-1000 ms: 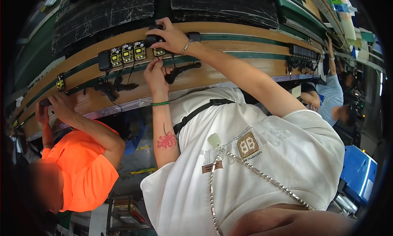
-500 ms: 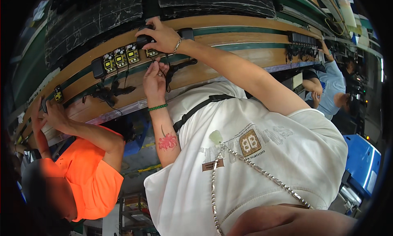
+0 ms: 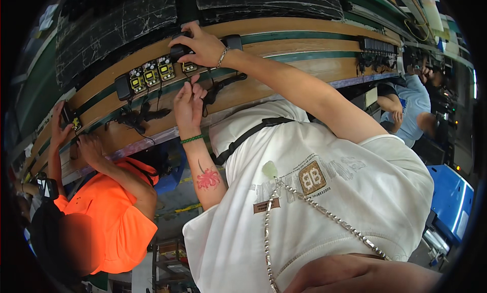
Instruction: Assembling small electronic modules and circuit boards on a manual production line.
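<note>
My right hand [image 3: 205, 48], a silver bracelet at its wrist, grips a black plastic adapter housing [image 3: 180, 47] between thumb and fingers. Partly under that hand sits a small circuit board [image 3: 189, 67] with a yellow part. Below it my left hand [image 3: 189, 106], with a green bead bracelet, is palm up. Its fingers are loosely bent and apart, and nothing shows between them. A black cable [image 3: 207, 102] hangs just right of these fingers. Several similar boards [image 3: 150, 75] stand in a row to the left, beside a black adapter housing [image 3: 123, 87].
The wooden bench rails [image 3: 284, 47] run across in front of me. Bundled black cables [image 3: 137, 119] hang over the near rail. Another black housing [image 3: 232, 42] lies behind my right wrist. A row of black adapters [image 3: 378, 45] stands far right. A co-worker in orange [image 3: 114, 212] works at left.
My left hand has shifted slightly left and its fingers have loosened from beside the cable. My right hand keeps its grip. The co-worker's hands at left have moved apart around a board.
</note>
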`<action>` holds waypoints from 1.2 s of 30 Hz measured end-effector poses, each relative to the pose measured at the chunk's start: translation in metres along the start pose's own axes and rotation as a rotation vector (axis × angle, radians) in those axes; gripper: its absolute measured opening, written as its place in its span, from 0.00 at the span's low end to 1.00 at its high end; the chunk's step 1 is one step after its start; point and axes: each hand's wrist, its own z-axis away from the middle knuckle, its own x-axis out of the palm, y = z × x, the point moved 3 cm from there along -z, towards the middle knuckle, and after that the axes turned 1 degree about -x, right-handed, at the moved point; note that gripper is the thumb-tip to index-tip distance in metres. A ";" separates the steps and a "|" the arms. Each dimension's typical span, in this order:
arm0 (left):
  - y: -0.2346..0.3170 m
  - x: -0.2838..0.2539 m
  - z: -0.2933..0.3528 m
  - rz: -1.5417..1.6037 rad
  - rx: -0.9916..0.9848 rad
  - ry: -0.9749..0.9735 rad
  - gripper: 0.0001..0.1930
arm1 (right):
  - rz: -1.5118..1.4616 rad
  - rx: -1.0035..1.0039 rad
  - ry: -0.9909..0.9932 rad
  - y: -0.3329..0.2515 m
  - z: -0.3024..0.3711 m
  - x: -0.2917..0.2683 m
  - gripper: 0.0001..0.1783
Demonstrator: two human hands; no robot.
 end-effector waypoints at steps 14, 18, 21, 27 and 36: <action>0.017 0.020 -0.014 -0.625 0.122 0.495 0.09 | 0.026 -0.019 0.009 0.001 0.001 0.000 0.29; 0.025 0.031 -0.013 -0.897 0.100 0.618 0.09 | 0.052 -0.034 0.025 -0.001 0.002 0.000 0.33; 0.025 0.045 -0.010 -0.950 0.119 0.675 0.08 | 0.030 0.013 0.004 -0.004 -0.004 -0.003 0.33; 0.020 0.040 -0.008 -0.758 0.107 0.691 0.07 | 0.118 -0.144 0.047 -0.008 0.011 -0.015 0.36; 0.018 0.022 -0.015 -0.487 0.115 0.490 0.08 | 0.200 -0.266 -0.071 -0.009 0.015 -0.018 0.32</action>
